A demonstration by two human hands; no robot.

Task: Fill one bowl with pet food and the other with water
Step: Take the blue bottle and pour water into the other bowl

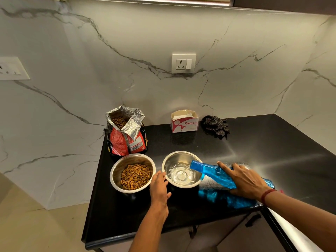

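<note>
right hand (pixel 243 180) gripping tilted blue bottle (pixel 212 171), left hand (pixel 159 188) loose beside water bowl (pixel 181 153), tissue box (pixel 184 122), cloth (pixel 215 125) behind

White veined marble wall (pixel 127 42), black countertop (pixel 263 142), wall socket (pixel 183 63), beige floor (pixel 36 230)

Shiny steel bowls (pixel 132 172); translucent blue plastic bottle (pixel 212 172); crinkled foil bag (pixel 126 131); glossy black stone counter (pixel 272 146); veined marble wall (pixel 91 79).
</note>
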